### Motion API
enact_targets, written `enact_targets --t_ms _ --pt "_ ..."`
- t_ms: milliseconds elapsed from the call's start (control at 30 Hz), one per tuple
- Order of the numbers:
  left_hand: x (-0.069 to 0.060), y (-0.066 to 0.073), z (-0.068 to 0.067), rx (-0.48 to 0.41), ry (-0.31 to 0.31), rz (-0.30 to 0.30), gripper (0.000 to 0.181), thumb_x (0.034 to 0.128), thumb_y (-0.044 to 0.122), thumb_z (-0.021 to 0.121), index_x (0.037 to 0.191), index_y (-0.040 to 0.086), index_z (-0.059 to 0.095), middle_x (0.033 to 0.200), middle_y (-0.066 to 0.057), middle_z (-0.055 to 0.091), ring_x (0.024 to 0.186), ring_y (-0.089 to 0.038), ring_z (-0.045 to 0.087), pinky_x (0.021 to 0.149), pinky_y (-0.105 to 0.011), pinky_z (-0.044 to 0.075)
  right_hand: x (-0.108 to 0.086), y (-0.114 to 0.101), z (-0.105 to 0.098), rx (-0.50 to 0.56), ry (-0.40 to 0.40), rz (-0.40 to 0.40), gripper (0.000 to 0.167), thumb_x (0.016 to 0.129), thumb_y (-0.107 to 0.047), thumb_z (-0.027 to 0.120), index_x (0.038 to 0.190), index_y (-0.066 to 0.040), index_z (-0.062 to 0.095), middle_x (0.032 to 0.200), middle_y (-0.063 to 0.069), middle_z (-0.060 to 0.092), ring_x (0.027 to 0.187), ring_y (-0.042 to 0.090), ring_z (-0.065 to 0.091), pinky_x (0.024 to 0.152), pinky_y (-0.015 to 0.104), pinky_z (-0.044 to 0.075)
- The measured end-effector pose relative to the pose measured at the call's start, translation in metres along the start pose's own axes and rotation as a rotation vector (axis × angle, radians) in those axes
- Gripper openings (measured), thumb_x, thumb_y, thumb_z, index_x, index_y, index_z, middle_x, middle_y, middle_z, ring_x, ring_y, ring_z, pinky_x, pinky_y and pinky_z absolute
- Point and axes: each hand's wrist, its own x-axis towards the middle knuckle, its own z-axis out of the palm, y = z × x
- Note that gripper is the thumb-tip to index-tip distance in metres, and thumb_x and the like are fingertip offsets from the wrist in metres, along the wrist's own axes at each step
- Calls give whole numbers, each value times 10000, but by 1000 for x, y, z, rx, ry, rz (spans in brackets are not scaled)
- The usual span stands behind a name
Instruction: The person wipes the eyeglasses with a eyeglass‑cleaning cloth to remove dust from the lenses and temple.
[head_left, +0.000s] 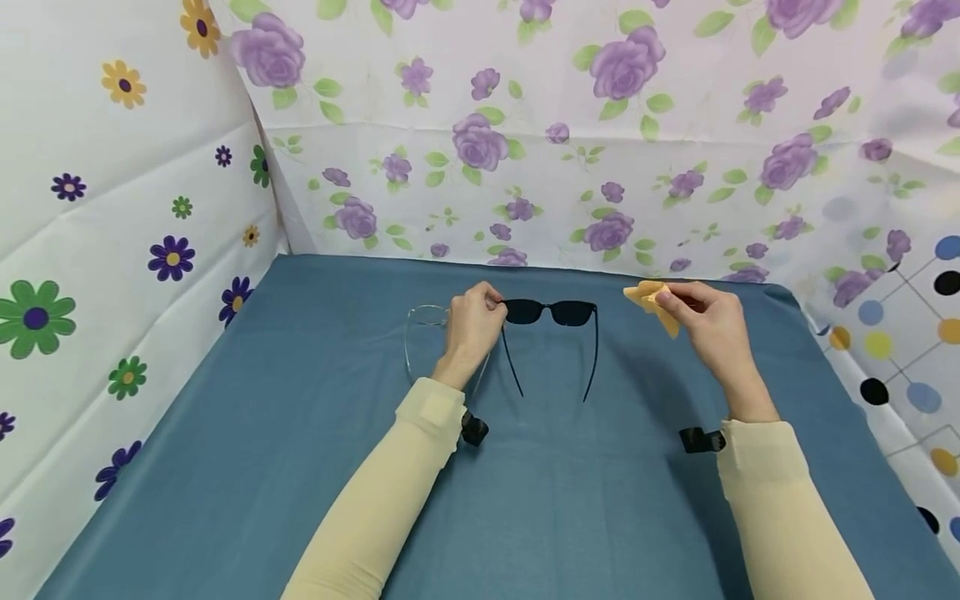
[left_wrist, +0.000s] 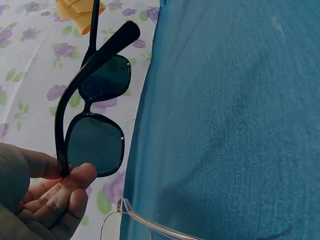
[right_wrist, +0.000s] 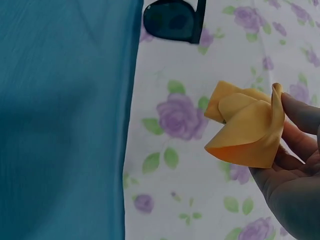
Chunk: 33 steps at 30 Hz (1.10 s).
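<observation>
Black sunglasses (head_left: 572,313) with dark lenses and both temples unfolded are pinched at their left hinge corner by my left hand (head_left: 474,323). In the left wrist view the thumb and fingertips grip that corner of the sunglasses (left_wrist: 95,142). My right hand (head_left: 708,333) pinches a crumpled yellow cloth (head_left: 654,302) to the right of the sunglasses, apart from them. The right wrist view shows the cloth (right_wrist: 250,125) folded and bunched between thumb and fingers. Thin-rimmed clear eyeglasses (head_left: 408,346) lie under and beside my left hand, partly hidden by it.
A blue cloth (head_left: 570,500) covers the table. White sheeting with purple flowers (head_left: 480,142) hangs behind its back edge. Flowered sheeting (head_left: 172,258) stands at the left, and dotted sheeting (head_left: 900,358) at the right. A small black camera sits on each wrist.
</observation>
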Motion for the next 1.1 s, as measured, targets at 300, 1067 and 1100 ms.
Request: enact_targets --t_ms 300,1067,1100 --pt "3 5 7 54 -46 -14 115 1015 91 631 1070 63 728 881 -67 750 641 -160 664 580 -321 543 -3 27 -19 -262 -30 -14 447 1075 -329 602 1304 45 687 1220 241 651 1029 374 638 785 333 528" --pt "-3 -7 15 245 -89 47 91 1014 55 639 1039 44 725 923 -134 726 756 -265 652 730 -395 561 -13 69 -6 -412 -271 24 335 1064 -151 630 1275 106 668 1198 283 582 1066 475 591 829 597 524" --pt "-2 -8 15 246 -86 54 91 1012 50 641 1037 41 728 932 -137 726 797 -278 654 764 -402 561 -14 70 -4 -415 -285 20 329 1062 -142 631 1273 107 669 1208 292 581 1081 485 588 837 600 526"
